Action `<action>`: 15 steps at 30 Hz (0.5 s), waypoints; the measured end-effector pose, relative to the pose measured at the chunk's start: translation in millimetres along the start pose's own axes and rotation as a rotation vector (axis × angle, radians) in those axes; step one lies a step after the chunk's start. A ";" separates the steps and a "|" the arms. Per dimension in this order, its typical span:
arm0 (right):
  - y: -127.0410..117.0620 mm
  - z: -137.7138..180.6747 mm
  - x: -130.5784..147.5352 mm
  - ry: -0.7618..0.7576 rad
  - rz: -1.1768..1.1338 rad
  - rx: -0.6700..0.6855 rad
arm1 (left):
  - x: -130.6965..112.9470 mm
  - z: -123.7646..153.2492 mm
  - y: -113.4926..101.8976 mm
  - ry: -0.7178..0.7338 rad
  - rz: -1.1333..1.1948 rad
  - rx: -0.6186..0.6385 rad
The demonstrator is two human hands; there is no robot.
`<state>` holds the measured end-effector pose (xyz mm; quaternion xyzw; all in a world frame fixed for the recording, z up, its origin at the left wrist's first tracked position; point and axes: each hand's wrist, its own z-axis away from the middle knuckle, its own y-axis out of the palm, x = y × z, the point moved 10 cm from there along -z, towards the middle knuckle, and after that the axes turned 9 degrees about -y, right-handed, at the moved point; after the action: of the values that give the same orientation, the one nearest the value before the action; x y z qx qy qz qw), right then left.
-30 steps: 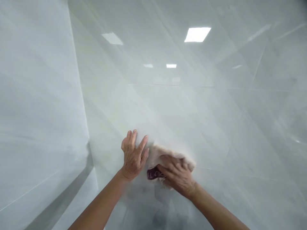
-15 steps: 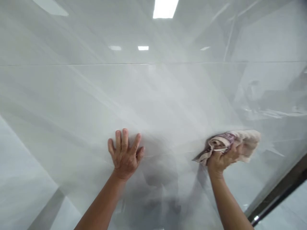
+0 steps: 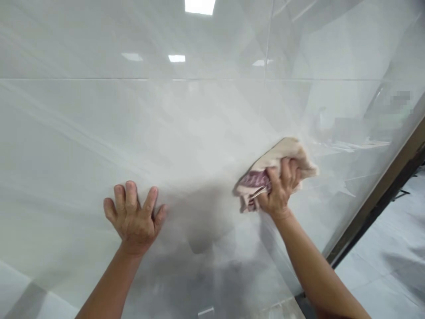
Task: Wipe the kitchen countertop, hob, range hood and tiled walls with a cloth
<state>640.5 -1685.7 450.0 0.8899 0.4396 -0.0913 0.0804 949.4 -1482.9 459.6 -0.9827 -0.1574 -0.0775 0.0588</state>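
We see the left hand [image 3: 133, 219] open flat on the wall [image 3: 83, 133] at lower left; the right hand [image 3: 280, 192], right of center, grips a cloth [image 3: 292, 153].

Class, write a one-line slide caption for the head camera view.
Right hand grips a cloth at a glossy panel, left hand spread flat against it.

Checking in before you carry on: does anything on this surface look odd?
Yes: the glossy wall panel shows hazy, streaky smears around the cloth in the right hand, so its shine looks uneven rather than clean.
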 end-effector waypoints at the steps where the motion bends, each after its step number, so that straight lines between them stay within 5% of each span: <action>1: -6.3 -4.2 -24.9 0.011 0.023 -0.023 | 1.1 0.3 1.0 -0.005 -0.004 0.003; 8: -38.6 9.4 -160.7 0.151 0.239 0.013 | 15.0 3.5 6.8 -0.053 0.019 -0.030; 12: -54.9 44.8 -225.4 0.192 0.307 -0.013 | 35.8 8.9 17.5 -0.153 -0.012 0.052; 15: -67.9 86.2 -280.3 0.226 0.280 -0.035 | 24.1 12.0 16.8 -0.182 -0.030 0.069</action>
<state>411.1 -1879.3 427.5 0.9455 0.3193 0.0290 0.0578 979.1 -1489.9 450.4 -0.9807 -0.1793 0.0166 0.0768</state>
